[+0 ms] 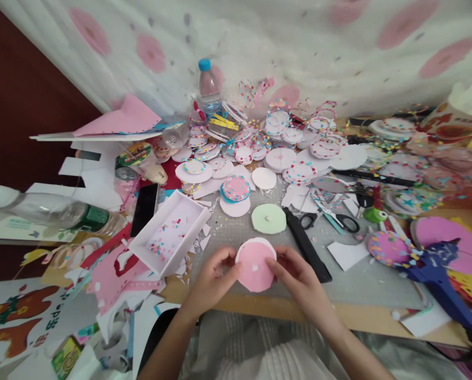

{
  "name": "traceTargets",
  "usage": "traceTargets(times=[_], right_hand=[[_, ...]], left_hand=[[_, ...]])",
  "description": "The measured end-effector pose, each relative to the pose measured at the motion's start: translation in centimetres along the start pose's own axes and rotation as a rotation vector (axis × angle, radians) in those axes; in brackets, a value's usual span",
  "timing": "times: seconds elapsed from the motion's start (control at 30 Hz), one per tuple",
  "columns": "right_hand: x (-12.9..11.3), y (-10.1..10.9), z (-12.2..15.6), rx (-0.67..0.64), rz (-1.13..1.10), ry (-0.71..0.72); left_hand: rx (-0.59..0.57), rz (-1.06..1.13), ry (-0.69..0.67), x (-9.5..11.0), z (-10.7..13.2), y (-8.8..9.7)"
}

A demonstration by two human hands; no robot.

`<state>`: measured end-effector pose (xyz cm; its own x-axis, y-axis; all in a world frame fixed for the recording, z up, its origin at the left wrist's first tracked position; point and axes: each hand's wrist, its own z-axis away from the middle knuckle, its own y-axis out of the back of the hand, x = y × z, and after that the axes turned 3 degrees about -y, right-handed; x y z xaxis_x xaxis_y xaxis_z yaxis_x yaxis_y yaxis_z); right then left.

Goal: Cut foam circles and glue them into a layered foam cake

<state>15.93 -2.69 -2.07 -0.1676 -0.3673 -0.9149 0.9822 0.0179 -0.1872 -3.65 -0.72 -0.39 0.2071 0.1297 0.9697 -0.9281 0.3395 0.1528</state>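
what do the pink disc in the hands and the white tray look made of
Pink disc: likely craft foam or card, matte; a white layer shows along its top edge. White tray: seems foam board or card, matte, with thick, straight-cut walls.

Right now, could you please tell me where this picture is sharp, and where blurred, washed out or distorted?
Head view: the round pink paper disc between the left hand and right hand is sharp; the clear plastic bottle lying at the picture's left edge is smeared and stretched; the white pink-spotted curtain is washed out.
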Motion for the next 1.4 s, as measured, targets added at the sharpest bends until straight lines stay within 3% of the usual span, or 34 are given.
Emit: traceTargets(times=[0.4,0.6,0.67,0.77,0.9,1.0,1.07,1.27,1.4], right_hand=[[0.1,0.5,0.8,-0.054,-0.132,-0.089],[0.2,0.5,0.9,-0.117,-0.045,-0.133],[0.6,0.7,1.0,-0.122,0.06,-0.034],[1.4,1.1,1.2,-0.114,0.262,0.267],[1.8,1.6,1.6,-0.153,0.455,0.531],[1.6,1.6,1.8,-0.133,0.535,0.617],[1.5,1.7,1.8,-0.09,0.56,0.657],[1.7,2.2,1.7,-0.103,0.616,0.801],[1.3,2.7,1.6,-0.128,0.707,0.82]], left_hand=[[0.017,-0.035,-0.101,0.0,0.3,-0.2],[0.061,-0.172,-0.155,-0.2,0.3,0.2],[0.073,-0.295,-0.239,-0.4,0.4,0.5],[0.085,-0.426,-0.356,-1.0,0.8,0.9],[0.087,-0.402,-0.375,-1.6,1.4,1.2],[-0.005,-0.36,-0.362,-1.7,1.6,1.0],[0.002,-0.318,-0.409,-1.5,1.5,0.7],[0.067,-0.358,-0.75,-0.7,1.0,0.5],[0.066,-0.476,-0.847,0.1,1.0,1.1]])
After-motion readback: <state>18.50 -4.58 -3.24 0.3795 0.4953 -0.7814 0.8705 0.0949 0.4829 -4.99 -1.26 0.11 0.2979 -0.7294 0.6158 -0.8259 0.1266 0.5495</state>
